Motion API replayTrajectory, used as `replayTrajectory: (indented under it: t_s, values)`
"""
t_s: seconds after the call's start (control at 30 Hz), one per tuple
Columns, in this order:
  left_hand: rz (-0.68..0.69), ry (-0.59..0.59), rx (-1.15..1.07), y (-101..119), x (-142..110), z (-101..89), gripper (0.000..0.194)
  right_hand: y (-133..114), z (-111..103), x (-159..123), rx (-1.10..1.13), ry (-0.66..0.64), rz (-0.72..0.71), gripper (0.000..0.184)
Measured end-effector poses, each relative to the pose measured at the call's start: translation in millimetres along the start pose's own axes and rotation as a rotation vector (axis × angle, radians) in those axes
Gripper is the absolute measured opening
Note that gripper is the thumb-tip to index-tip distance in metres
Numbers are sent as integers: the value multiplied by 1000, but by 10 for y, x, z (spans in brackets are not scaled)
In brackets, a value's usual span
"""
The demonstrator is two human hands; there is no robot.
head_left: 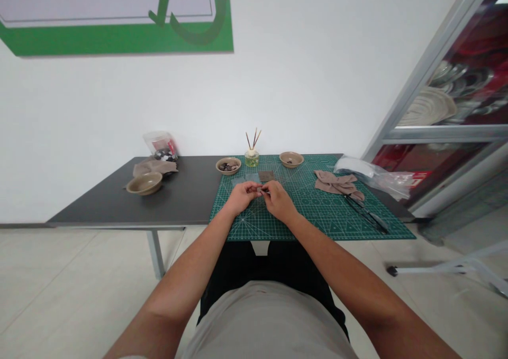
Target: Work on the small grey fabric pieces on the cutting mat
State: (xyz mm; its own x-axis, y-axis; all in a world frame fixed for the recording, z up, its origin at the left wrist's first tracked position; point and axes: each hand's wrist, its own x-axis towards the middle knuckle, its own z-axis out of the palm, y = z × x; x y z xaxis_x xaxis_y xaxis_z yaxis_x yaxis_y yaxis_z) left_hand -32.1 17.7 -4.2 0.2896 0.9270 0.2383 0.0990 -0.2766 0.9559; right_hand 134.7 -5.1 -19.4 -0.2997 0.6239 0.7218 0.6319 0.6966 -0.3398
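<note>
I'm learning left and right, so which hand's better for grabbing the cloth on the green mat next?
Probably the right hand: it's nearer the cloth, while the left hand is farther away. Both are busy at a tiny thing, unclear here.

Mat green, pale grid lines; table dark grey; cloth dusty brown; pinched piece perhaps brownish.

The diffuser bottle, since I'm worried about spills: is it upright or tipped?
Upright: the diffuser bottle stands on the green mat, its sticks pointing up.
</note>
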Motion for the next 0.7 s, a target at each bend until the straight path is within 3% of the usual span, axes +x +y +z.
replayTrajectory:
  t_s: [0.7]
  values:
    - [4, 14, -64, -65, 15, -6, 28, -41, -47, 4, -28, 11, 43, 10]
